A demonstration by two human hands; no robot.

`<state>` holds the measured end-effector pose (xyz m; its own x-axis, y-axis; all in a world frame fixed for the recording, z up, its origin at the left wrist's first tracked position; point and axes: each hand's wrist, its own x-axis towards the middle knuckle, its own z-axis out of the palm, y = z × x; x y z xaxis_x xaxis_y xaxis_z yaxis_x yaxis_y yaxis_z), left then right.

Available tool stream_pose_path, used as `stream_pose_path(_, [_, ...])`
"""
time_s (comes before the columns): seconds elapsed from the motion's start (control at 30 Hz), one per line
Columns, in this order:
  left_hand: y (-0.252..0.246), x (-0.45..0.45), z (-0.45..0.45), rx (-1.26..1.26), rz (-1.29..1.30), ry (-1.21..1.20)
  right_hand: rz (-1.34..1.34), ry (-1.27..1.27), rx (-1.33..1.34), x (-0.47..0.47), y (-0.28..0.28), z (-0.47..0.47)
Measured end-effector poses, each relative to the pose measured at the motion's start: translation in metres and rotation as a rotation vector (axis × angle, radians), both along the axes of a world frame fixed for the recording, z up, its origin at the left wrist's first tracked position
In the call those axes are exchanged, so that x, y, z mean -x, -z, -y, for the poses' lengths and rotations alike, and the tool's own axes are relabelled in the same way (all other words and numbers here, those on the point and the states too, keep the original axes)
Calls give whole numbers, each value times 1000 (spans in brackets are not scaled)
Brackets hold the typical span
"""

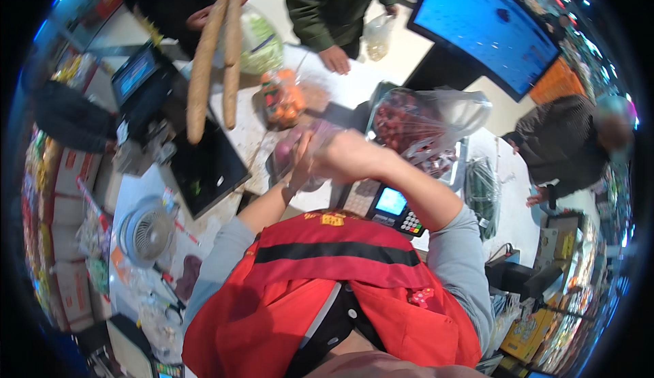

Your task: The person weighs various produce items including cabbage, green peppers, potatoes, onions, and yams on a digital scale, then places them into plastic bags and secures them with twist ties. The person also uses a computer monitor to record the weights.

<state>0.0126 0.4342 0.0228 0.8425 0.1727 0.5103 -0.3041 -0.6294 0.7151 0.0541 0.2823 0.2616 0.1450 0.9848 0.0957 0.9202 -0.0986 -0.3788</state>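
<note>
Both my hands meet over the white counter [352,91] at a clear plastic bag [323,131] with purplish-red produce in it, perhaps onions. My left hand [302,159] grips the bag from its left side. Blurred by motion, my right hand [343,156] closes on the bag's upper part, and its fingers are partly hidden. Just beyond lies a bag of orange fruit [283,99]. To the right, a clear bag of dark red fruit [409,122] rests on what looks like a scale's metal plate [460,160]. Below my right forearm is a card payment terminal [393,206].
Across the counter, one person [171,5] holds two long brown roots [207,71] beside a bagged cabbage [260,40]. Another person [327,10] rests a hand there. A large monitor [490,20] stands at upper right, bagged green vegetables [480,194] right, a fan [148,232] left.
</note>
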Motion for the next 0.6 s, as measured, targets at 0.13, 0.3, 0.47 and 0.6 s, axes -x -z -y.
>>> stream_pose_path(0.13, [49,-1,11,-32,-241,23,1,5,165,-32,-24,47])
stream_pose_path(0.3, [97,-6,-6,-38,-372,-325,772,689,-749,-153,-105,106])
stream_pose_path(0.47, [83,-16,-12,159,-510,-355,937,1051,-239,-207,-118,140])
stream_pose_path(0.6, [51,-11,-5,150,-321,-278,854,915,-671,-204,-85,223])
